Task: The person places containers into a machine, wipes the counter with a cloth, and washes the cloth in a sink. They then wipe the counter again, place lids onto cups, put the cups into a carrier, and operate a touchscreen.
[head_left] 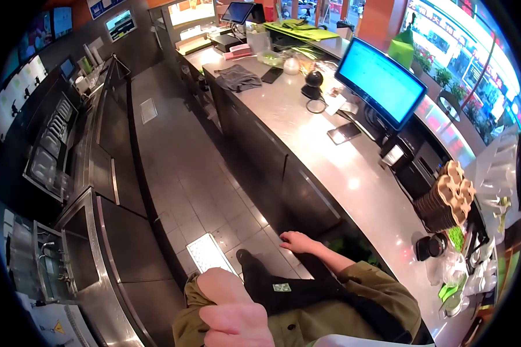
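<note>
Close to the camera at the bottom, my left hand [237,325] has its fingers folded in; whatever it may hold is hidden. The olive sleeve [185,315] is pushed up on that arm. My right hand [298,242] hangs over the floor beside the counter's dark side, its fingers loosely spread and empty. A black apron [301,294] with a small green-and-white patch covers my lap area. Beyond the hands, a bright white rectangle [209,253] shows at floor level. A white edge [367,341] crosses the bottom of the view.
On the right, the long counter [307,136] carries a monitor [382,81], a phone [344,133], a grey cloth [237,78], stacked cup carriers [448,196] and plastic bags. A tiled aisle [173,150] runs between it and the steel units [133,237] and sink [51,260] on the left.
</note>
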The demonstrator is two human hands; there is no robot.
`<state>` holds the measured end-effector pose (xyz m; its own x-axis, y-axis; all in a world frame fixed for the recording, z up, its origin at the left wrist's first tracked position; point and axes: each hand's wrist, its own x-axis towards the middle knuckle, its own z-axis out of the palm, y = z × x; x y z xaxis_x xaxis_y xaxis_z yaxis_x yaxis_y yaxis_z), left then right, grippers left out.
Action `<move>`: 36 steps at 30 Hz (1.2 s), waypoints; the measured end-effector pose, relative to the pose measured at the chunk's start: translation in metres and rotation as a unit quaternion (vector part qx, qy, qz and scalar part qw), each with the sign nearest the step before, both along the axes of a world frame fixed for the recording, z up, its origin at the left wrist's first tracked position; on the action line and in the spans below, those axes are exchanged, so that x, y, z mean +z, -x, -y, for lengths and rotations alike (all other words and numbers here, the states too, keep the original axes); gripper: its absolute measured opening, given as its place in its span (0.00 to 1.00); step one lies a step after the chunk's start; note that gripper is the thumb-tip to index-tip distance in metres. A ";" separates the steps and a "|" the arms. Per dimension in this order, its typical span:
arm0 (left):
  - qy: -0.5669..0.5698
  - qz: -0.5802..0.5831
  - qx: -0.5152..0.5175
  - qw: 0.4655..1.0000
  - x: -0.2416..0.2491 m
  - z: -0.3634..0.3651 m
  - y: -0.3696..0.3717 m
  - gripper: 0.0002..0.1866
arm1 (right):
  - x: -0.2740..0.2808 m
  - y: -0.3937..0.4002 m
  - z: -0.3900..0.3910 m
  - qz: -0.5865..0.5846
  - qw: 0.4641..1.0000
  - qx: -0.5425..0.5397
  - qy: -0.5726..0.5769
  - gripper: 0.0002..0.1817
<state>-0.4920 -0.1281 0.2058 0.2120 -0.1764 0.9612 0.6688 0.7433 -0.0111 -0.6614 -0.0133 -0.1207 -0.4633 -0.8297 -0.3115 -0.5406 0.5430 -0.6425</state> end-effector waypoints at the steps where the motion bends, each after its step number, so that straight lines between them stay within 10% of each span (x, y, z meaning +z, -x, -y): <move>1: -0.016 -0.010 0.009 1.000 -0.005 0.022 0.000 0.04 | 0.001 0.010 0.025 -0.009 1.000 0.017 -0.015 0.21; 5: -0.024 -0.141 0.008 0.990 -0.030 0.109 0.007 0.07 | 0.025 0.039 0.116 -0.040 0.995 0.055 -0.073 0.21; 11: 0.309 -0.144 -0.325 0.882 0.017 0.237 0.109 0.09 | 0.048 0.112 0.233 -0.068 0.997 0.041 0.004 0.21; 12: -0.017 -0.160 -0.198 0.967 -0.002 0.212 0.124 0.07 | 0.047 0.130 0.247 -0.064 0.997 0.040 0.031 0.21; 19: -0.011 0.341 0.008 0.940 -0.082 0.355 0.351 0.12 | 0.058 0.299 0.343 0.023 0.982 -0.006 0.185 0.17; 22: -0.138 0.591 -0.039 0.793 -0.255 0.443 0.432 0.15 | 0.060 0.382 0.393 -0.009 0.960 -0.108 0.259 0.13; 24: -0.274 0.843 0.047 0.461 -0.430 0.509 0.396 0.18 | 0.068 0.437 0.423 -0.040 0.944 -0.142 0.294 0.11; 26: -0.316 0.909 0.088 0.256 -0.516 0.530 0.316 0.17 | 0.096 0.485 0.445 -0.077 0.917 -0.152 0.360 0.08; 32: -0.602 0.781 0.072 0.151 -0.483 0.546 0.215 0.14 | 0.055 0.647 0.498 -0.357 0.912 -0.127 0.158 0.25; 34: -0.652 0.743 0.069 0.135 -0.483 0.553 0.213 0.13 | 0.043 0.668 0.522 -0.316 0.942 -0.109 0.007 0.43; 36: -0.680 0.721 0.058 0.124 -0.486 0.566 0.226 0.12 | 0.049 0.677 0.545 -0.308 0.947 -0.096 0.006 0.39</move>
<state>-0.7183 -0.6941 -0.2799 0.0703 -0.4589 -0.8857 -0.7680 -0.5915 0.2455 -1.3384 -0.5578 -0.0714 -0.6968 -0.7132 0.0761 -0.7064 0.6639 -0.2455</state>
